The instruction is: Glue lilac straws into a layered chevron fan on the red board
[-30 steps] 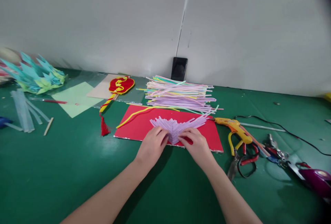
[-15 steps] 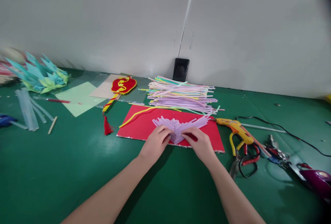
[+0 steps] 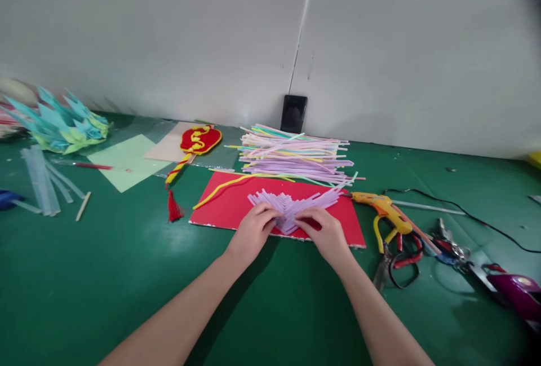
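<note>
A V-shaped woven piece of light purple strips [image 3: 291,203] lies on a red board [image 3: 228,188], its loose ends fanning up to the left and right. At its lower left edge my left hand [image 3: 256,229] pinches the strips between thumb and fingers. Opposite, my right hand [image 3: 323,232] grips the lower right edge with thumb and forefinger. Exactly which strips are held is hidden by the fingertips. A yellow strip [image 3: 224,186] curves across the board's upper left, and a pile of pastel strips [image 3: 296,154] lies just behind it.
Right of the board are a yellow glue gun [image 3: 382,205], scissors [image 3: 399,264], keys [image 3: 450,245] and a purple tool [image 3: 513,290]. A tasselled red fan ornament [image 3: 200,140], green paper [image 3: 127,157], glue sticks [image 3: 41,180] and a blue-green paper craft [image 3: 67,126] lie left. A phone [image 3: 293,113] leans on the wall.
The view has shifted very slightly. Both hands stay at the lower edges of the woven piece, with no clear movement of it.
</note>
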`<action>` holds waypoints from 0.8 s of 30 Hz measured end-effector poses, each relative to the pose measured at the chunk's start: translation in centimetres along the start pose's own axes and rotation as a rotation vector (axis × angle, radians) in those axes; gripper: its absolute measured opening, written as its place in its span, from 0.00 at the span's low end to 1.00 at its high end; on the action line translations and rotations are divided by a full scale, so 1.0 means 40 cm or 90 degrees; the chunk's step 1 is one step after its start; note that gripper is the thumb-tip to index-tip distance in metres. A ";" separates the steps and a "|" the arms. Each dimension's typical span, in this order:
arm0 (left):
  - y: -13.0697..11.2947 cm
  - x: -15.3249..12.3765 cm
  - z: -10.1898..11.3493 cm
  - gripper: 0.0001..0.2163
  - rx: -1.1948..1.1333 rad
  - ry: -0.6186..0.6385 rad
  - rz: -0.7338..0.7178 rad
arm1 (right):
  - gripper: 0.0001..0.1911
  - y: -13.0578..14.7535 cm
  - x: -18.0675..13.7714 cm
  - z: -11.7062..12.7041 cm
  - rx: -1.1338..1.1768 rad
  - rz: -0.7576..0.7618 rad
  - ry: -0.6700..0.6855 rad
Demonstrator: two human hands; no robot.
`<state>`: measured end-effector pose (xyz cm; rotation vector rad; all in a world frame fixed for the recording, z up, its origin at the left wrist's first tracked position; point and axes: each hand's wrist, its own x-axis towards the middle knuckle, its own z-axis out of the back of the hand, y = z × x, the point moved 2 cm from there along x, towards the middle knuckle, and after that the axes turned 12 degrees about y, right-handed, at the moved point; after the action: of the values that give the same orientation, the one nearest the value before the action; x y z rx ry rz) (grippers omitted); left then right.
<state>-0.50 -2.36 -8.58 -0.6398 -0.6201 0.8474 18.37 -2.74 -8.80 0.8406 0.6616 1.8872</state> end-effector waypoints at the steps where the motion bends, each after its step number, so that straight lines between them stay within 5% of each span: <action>1: -0.001 -0.001 0.000 0.10 0.005 0.001 0.000 | 0.02 0.001 0.000 0.001 0.003 0.004 0.008; 24: -0.034 -0.007 -0.020 0.13 0.118 0.049 0.047 | 0.04 0.000 0.001 -0.008 -0.057 -0.002 0.020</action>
<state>0.58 -3.48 -8.19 -0.5266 -0.4450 0.9330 18.11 -2.72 -9.00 0.7538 0.5922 1.9158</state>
